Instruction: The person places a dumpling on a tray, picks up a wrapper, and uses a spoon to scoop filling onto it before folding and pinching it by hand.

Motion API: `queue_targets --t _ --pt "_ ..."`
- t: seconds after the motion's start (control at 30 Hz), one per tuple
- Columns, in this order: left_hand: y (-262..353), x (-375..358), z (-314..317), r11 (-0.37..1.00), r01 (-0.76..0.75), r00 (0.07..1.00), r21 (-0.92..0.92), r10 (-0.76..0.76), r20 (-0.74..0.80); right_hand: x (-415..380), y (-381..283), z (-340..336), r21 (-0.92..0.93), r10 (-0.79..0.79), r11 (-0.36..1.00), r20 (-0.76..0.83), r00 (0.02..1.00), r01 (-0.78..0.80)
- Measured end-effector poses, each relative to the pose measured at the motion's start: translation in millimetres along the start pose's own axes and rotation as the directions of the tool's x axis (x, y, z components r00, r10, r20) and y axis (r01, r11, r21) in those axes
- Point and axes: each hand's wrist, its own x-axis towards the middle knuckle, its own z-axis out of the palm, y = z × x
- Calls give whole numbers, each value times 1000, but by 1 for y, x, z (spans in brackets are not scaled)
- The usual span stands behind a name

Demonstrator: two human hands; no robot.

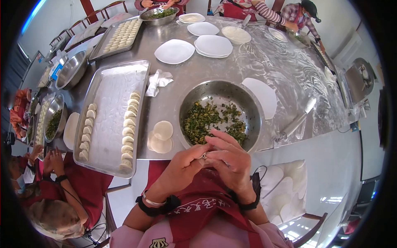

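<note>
Both hands meet over the near rim of a steel bowl (257, 124) of chopped green and yellow filling (202, 120). My left hand (184, 167) and my right hand (229, 159) pinch a small pale dough piece (204, 156), mostly hidden by the fingers. Left of the bowl lie a few round dough wrappers (163, 130), partly overlapping. Further left, a metal tray (108, 111) dusted with flour holds two rows of dumplings (128, 128), one along each side.
White plates (174, 51) stand beyond the bowl, with a flour bowl (236, 34) behind. A crumpled tissue (159, 82) touches the tray's right side. A co-worker (62, 198) sits at the left; others work at the far side. Another dumpling tray (120, 37) lies back left.
</note>
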Motion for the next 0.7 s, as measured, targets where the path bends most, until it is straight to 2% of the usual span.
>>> queue_targets --t 0.07,0.17,0.27,0.37,0.47,0.7 --pt "1 -1 -1 998 8 1000 -68 -9 -14 3 -3 -5 -84 4 996 21 1000 -2" --pt "1 1 0 997 -56 998 -61 54 -33 12 -14 -9 -64 16 998 45 999 -13" --pt "2 1 3 989 -113 993 -91 109 -46 12 -9 -12 43 18 999 102 995 -22" --pt "14 -2 11 894 -101 994 -436 69 -89 5 0 -8 244 98 965 10 995 -98" --pt "-1 -7 14 870 -84 993 -486 33 -113 3 -7 0 433 223 886 -89 971 -164" --pt "-9 -7 29 875 -264 943 -406 144 -301 3 -13 8 372 203 919 -164 965 -130"
